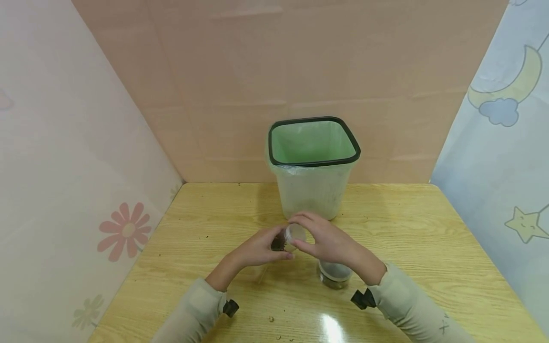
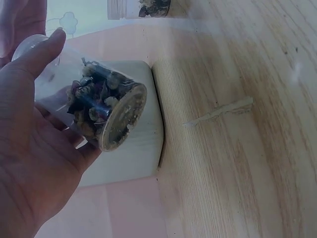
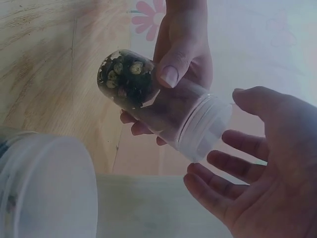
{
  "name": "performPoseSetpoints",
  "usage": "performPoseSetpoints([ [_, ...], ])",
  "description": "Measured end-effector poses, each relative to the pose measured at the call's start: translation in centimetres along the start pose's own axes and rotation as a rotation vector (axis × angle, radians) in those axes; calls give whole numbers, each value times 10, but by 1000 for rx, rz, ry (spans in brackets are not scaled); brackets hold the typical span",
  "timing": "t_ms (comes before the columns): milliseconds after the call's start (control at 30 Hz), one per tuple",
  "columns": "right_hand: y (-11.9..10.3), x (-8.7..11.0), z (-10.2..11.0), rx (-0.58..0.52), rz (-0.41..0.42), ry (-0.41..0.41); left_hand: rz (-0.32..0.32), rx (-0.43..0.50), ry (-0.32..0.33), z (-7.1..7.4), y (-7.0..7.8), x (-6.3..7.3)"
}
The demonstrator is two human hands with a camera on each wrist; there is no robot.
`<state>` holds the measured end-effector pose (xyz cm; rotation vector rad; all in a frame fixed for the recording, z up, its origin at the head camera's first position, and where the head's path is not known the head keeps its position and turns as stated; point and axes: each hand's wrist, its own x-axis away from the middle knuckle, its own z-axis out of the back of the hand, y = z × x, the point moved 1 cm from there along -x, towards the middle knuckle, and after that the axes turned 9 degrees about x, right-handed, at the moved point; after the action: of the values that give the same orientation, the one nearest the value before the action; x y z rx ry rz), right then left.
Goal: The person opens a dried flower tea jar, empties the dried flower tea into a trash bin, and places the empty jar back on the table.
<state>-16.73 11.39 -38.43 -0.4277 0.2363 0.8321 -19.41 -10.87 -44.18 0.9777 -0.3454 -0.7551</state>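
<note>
My left hand (image 1: 257, 247) grips a clear plastic jar (image 2: 94, 94) around its side, with the jar tilted above the table. Dark leaves and pale dried buds (image 3: 130, 77) lie toward the jar's base, and the upper part is see-through. Its whitish lid (image 3: 200, 129) faces my right hand (image 3: 267, 163). The right hand's fingers and thumb are spread loosely about the lid, fingertips close to its edge, without a grip on it. A second jar (image 1: 334, 275) with a whitish lid (image 3: 64, 183) stands on the table below the right forearm.
A waste bin (image 1: 313, 190) with a green liner and black rim (image 1: 315, 164) stands behind the hands, near the back wall. Small crumbs (image 1: 271, 318) are scattered on the wooden table (image 1: 214, 205). A pale strip (image 2: 220, 111) shows on the wood. Printed walls flank the table.
</note>
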Motion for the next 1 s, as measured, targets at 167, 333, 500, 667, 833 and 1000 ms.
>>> performPoseSetpoints([
  [167, 1, 0, -2, 9, -13, -28, 21, -8, 9, 0, 1, 0],
  [333, 1, 0, -2, -15, 45, -45, 16, -16, 1, 1, 0, 1],
  [500, 2, 1, -2, -36, 150, -40, 12, 3, -35, 2, -1, 4],
  [667, 3, 2, -4, -59, 202, -22, 15, 7, -52, 3, 0, 6],
  [833, 2, 3, -3, -56, 167, -34, 30, 16, -43, 3, 0, 5],
  [1000, 2, 3, -3, -36, 53, -40, 38, -33, 5, 1, -2, 4],
])
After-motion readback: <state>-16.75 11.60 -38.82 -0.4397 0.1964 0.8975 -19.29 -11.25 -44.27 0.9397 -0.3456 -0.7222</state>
